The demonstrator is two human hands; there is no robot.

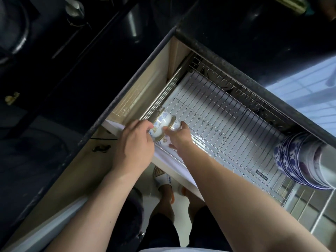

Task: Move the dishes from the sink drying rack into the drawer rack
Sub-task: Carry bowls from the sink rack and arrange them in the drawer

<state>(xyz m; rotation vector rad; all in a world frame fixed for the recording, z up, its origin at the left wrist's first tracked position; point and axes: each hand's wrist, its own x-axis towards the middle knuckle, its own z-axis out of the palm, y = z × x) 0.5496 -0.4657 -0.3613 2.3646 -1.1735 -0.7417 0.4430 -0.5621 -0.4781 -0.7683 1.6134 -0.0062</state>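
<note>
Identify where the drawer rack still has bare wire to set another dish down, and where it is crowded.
Free: the wide middle of the drawer rack, bordered by the small bowls at its left corner and the stacked blue-and-white bowls at its right end. Crowded: the left corner, where the left hand and right hand hold the small bowls.

Your left hand [133, 146] and right hand [179, 136] are bare, with no rings, watch or gloves, and both forearms are uncovered up to the frame's lower edge. You wear dark knee-length shorts [163, 231], a strip of pale top [181, 249] shows at the bottom, and a white open-toed slipper [162, 177] with a small blue mark is on one foot.
</note>
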